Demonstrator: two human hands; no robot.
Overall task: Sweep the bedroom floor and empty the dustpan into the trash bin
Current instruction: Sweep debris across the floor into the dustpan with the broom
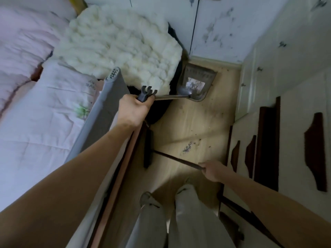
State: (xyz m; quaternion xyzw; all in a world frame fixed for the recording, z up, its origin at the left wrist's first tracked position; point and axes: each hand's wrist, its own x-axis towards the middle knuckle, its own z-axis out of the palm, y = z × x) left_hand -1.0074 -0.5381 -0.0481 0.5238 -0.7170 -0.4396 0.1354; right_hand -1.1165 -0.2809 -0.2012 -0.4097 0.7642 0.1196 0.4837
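The left hand [133, 111] had its fingers clamped round the dark forked plastic grip at the top of the long-handled grey plastic dustpan [194, 83], whose pan sat on the pale wooden floor [200, 122] near the far white cupboard doors [223, 29], its mouth facing back toward the person. The right hand [212, 171] had its fingers closed round the thin dark handle of the black-headed broom [148, 149], whose head lay on the floor beside the bed frame. A small grey heap of dust and crumbs [188, 148] lay on the floor between broom and pan, well apart from the pan.

Both tools looked light and stiff; the thin metal shafts would likely turn in a loose hold, so the moulded top grip of the dustpan and a lower hold on the broom handle seemed the steadier places. The debris looked fine and easily scattered. A fluffy white blanket [121, 47] hung off the bed. No brand, label or readable writing showed anywhere.
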